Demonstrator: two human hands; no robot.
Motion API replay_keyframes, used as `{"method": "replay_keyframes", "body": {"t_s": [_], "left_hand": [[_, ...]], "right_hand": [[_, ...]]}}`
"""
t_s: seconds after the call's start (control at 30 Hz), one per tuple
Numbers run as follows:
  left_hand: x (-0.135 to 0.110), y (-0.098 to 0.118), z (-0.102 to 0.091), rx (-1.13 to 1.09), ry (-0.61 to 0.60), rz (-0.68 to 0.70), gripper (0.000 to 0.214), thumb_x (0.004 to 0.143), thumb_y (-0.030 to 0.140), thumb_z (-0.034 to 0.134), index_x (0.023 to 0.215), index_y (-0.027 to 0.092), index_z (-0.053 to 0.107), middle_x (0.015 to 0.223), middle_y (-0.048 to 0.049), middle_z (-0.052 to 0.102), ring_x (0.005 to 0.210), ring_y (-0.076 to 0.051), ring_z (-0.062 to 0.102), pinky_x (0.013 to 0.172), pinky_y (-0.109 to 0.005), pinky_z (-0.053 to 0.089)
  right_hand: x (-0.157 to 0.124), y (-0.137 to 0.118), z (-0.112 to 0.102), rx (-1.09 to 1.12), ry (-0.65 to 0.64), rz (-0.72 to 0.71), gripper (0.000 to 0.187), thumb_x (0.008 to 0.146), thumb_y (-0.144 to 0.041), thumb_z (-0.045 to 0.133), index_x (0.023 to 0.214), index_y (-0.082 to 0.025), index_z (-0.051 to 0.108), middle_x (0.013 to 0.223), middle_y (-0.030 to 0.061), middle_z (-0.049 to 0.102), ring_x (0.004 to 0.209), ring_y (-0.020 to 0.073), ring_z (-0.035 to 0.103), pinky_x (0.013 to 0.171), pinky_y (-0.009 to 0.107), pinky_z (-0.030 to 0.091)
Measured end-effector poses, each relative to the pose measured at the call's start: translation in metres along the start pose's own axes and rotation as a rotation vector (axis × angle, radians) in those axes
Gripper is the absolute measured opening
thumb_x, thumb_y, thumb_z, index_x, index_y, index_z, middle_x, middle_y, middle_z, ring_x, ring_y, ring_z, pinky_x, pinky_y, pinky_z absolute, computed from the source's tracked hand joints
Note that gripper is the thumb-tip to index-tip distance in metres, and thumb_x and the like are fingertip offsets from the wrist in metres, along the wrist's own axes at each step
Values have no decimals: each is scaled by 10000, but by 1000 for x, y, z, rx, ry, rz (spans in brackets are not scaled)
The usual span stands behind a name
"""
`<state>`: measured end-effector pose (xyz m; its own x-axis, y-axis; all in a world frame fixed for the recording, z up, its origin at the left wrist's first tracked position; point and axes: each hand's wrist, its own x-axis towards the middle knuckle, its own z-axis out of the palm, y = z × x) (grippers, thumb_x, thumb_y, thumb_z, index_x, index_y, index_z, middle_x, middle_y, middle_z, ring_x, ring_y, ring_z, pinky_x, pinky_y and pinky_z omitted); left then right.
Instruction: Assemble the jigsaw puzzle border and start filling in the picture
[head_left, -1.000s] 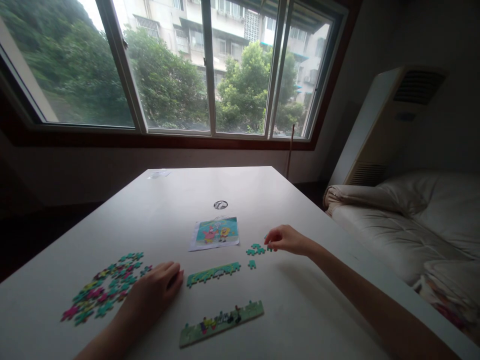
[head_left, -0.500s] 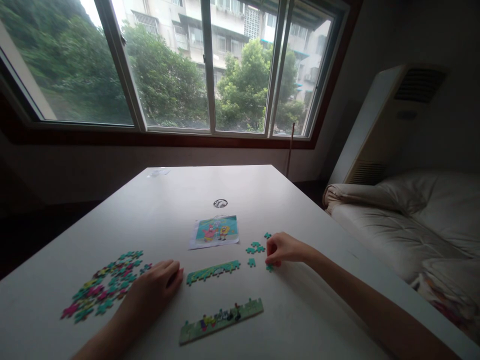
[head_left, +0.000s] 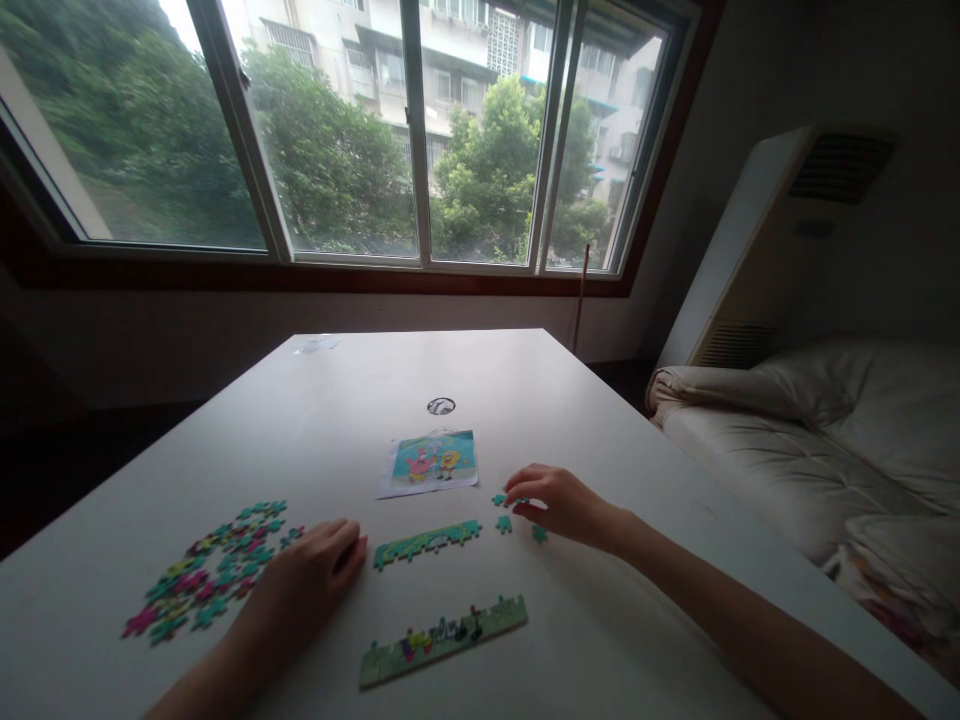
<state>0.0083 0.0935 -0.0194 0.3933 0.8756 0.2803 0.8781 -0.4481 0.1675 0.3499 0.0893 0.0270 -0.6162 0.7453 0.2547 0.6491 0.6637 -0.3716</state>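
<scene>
On the desk [head_left: 600, 640], a heap of loose puzzle pieces [head_left: 210, 570] lies at lower left. The reference picture [head_left: 431, 462] sits mid-frame, one joined strip [head_left: 427, 543] below it and another strip [head_left: 442, 640] lower still. A sofa [head_left: 825, 440] fills the right side; windows [head_left: 337, 130] span the top.

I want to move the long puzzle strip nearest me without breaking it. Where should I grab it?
The near strip lies flat and is long and thin, so lifting one end would probably bend it apart. Best come from above and grip both short ends, or slide it flat. Its straight edge faces you, the knobbly one away.
</scene>
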Motion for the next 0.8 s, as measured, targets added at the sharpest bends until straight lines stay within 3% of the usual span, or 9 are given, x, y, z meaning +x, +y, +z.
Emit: {"method": "replay_keyframes", "body": {"t_s": [0.13, 0.23, 0.37, 0.6, 0.7, 0.8], "left_hand": [[0, 0, 1, -11, 0, 1, 307, 869, 354, 329, 620, 202, 424, 630, 4, 513, 590, -149, 509, 560, -242, 326], [0, 1, 0, -9, 3, 5, 306, 868, 350, 332, 618, 202, 428, 635, 1, 514, 602, -155, 514, 566, -247, 328], [0, 2, -2, -6, 8, 8, 305, 871, 350, 332, 621, 203, 425, 636, 1, 512, 599, -159, 520, 567, -252, 326], [0, 0, 0, -31, 29, 5, 306, 863, 354, 346, 612, 203, 435, 625, 8, 510, 578, -151, 513, 553, -243, 320], [0, 1, 0, -40, 22, -3, 302, 860, 354, 352, 614, 203, 441, 629, 8, 515, 584, -149, 506, 554, -240, 319], [1, 3, -2, -35, 8, -11, 303, 863, 355, 347, 618, 203, 441, 637, 4, 519, 588, -151, 504, 561, -246, 319]], "right_hand": [[-4, -25, -6, -161, -70, 141, 226, 856, -189, 474, 1035, -166, 611, 1014, 88, 653, 930, 204, 589, 828, 313, 448], [-9, -46, -6, -181, -140, 135, 348, 902, -329, 404, 1174, -150, 528, 1099, 112, 623, 1005, 235, 564, 876, 351, 437], [-12, -56, 3, -242, -162, 140, 457, 902, -430, 368, 1217, -124, 495, 1188, 139, 575, 1092, 285, 513, 907, 396, 425], [-5, -31, 7, -214, -60, 145, 458, 884, -462, 403, 1184, -138, 528, 1199, 136, 570, 1115, 278, 502, 950, 425, 384], [1, -7, 0, -86, 83, 168, 335, 892, -363, 445, 1142, -170, 557, 1123, 89, 614, 1039, 200, 549, 900, 325, 424], [3, 25, -6, -104, 246, 295, 224, 839, -243, 543, 1028, -152, 620, 1027, 93, 631, 994, 208, 549, 896, 337, 408]]}}
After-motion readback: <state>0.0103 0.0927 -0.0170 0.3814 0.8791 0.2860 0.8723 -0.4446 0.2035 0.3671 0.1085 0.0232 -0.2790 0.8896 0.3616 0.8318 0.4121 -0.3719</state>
